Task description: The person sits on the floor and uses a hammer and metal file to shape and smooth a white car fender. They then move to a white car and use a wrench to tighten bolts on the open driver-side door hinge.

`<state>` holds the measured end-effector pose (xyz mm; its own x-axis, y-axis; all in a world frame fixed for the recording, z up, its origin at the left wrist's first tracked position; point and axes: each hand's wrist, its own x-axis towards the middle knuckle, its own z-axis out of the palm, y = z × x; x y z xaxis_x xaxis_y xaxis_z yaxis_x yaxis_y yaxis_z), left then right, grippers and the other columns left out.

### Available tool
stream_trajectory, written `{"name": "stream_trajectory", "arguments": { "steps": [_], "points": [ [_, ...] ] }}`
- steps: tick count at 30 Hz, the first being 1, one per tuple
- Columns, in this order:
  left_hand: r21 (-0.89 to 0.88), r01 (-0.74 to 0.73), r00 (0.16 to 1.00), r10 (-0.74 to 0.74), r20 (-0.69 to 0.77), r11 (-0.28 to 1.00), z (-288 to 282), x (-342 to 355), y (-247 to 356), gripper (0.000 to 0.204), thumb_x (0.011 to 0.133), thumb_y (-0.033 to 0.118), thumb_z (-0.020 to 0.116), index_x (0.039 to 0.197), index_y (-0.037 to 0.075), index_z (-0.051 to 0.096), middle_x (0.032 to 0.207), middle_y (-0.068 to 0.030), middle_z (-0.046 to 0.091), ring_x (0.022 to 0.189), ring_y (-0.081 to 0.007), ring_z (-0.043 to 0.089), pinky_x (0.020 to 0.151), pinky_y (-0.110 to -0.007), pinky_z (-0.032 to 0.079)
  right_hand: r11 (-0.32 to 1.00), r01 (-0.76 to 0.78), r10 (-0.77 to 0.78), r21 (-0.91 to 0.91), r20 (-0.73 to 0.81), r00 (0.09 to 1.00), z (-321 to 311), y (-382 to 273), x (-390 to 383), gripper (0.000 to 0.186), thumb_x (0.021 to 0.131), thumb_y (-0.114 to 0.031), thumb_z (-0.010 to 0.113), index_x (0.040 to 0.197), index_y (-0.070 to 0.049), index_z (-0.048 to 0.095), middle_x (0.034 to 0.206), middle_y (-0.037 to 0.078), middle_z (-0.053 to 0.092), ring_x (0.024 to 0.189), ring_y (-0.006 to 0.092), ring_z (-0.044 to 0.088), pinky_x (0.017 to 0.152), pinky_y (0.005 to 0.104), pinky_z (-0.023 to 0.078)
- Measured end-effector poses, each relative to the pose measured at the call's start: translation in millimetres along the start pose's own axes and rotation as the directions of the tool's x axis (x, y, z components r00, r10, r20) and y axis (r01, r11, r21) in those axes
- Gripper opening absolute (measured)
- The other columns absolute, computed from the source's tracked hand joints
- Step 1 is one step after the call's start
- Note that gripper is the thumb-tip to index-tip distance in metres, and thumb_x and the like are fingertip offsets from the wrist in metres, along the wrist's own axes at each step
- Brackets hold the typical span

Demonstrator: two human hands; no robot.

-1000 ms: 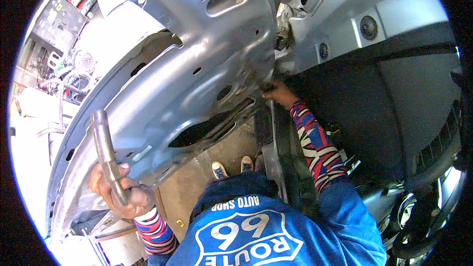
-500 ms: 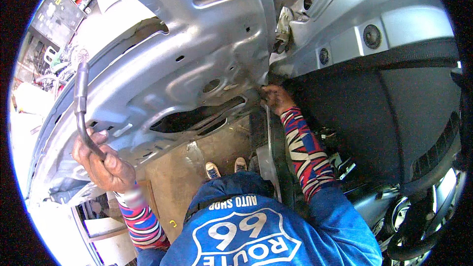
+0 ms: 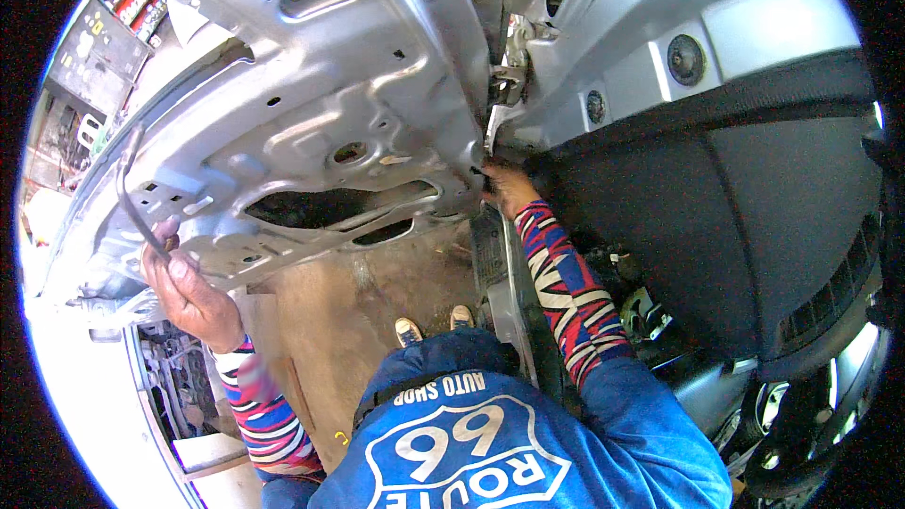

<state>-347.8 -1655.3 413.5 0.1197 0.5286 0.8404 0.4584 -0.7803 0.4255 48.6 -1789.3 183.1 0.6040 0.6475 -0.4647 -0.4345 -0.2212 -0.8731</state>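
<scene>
A bent, dark metal bar (image 3: 132,198) is in my left hand (image 3: 189,297), its fingers and thumb closed round the lower end. The bar's upper part points up across the outer edge of a bare silver car panel (image 3: 292,146) with stamped holes. My right hand (image 3: 510,188) is at that panel's right-hand edge, by the narrow gap where it meets the vehicle body (image 3: 650,38). The right fingers are curled in, their tips partly hidden. What they hold, if anything, does not show. Above that hand, a metal hinge piece (image 3: 506,83) sits in the gap.
To the right spreads a broad black panel (image 3: 660,226). A sill strip (image 3: 504,292) runs down beside my right forearm. My shoes (image 3: 408,331) stand on the brown floor (image 3: 349,292). Farther left, behind the silver panel, is a grey cabinet (image 3: 94,61).
The silver panel and body have shifted left in view. My left hand has moved slightly up and left, and the bar has turned. My right hand stays by the gap.
</scene>
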Motion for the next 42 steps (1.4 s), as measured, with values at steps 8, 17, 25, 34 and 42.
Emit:
{"name": "stream_trajectory", "arguments": {
  "steps": [8,17,25,34,42],
  "points": [
    [0.188,-0.161,0.974,0.187,-0.125,0.969,-11,25,4,0.031,0.103,0.018,0.04,0.098,-0.008,0.057,0.132,-0.0214,0.054,0.115,-0.029,0.051,0.091,-0.038,0.042,0.956,0.24,-0.235,0.169,-0.053,0.971,16,10,-54,0.018,0.085,-0.018,0.07,0.098,-0.009,0.062,0.068,-0.006,0.048,0.049,0.0079,0.041,0.043,0.0245,0.033],
    [0.005,-0.152,0.974,0.15,-0.172,0.988,21,90,11,0.037,0.105,0.022,0.038,0.127,-0.002,0.057,0.13,-0.0109,0.059,0.095,-0.0171,0.052,0.09,-0.031,0.043,0.943,-0.095,-0.009,0.319,0.309,0.951,19,7,-65,0.03,0.084,-0.026,0.072,0.108,-0.015,0.059,0.071,-0.004,0.053,0.053,0.0085,0.047,0.041,0.0218,0.033],
    [0.125,-0.337,0.901,0.358,-0.245,0.933,60,88,-7,0.035,0.105,0.025,0.041,0.115,-0.003,0.059,0.122,-0.0126,0.063,0.096,-0.0232,0.055,0.084,-0.034,0.045,0.958,0.071,-0.131,0.277,0.204,0.97,29,-4,-46,0.022,0.083,-0.02,0.075,0.096,-0.011,0.059,0.072,-0.001,0.057,0.048,0.0081,0.046,0.039,0.0219,0.031],
    [0.175,-0.347,0.892,0.382,-0.241,0.921,61,77,-15,0.032,0.105,0.026,0.042,0.102,-0.002,0.058,0.12,-0.0136,0.064,0.096,-0.0244,0.054,0.084,-0.036,0.043,0.992,0.058,-0.088,0.115,0.272,0.958,23,-23,-36,0.031,0.08,-0.019,0.079,0.101,-0.01,0.058,0.075,0.0,0.058,0.049,0.0085,0.048,0.037,0.0229,0.032],
    [0.17,-0.291,0.908,0.328,-0.261,0.941,64,73,-7,0.028,0.104,0.022,0.043,0.096,-0.001,0.057,0.121,-0.0133,0.064,0.111,-0.0285,0.054,0.095,-0.04,0.041,0.998,0.034,-0.046,0.059,0.21,0.977,19,-30,-41,0.026,0.08,-0.019,0.079,0.092,-0.008,0.06,0.068,-0.001,0.057,0.047,0.0073,0.046,0.038,0.0235,0.032]
  ]
}}
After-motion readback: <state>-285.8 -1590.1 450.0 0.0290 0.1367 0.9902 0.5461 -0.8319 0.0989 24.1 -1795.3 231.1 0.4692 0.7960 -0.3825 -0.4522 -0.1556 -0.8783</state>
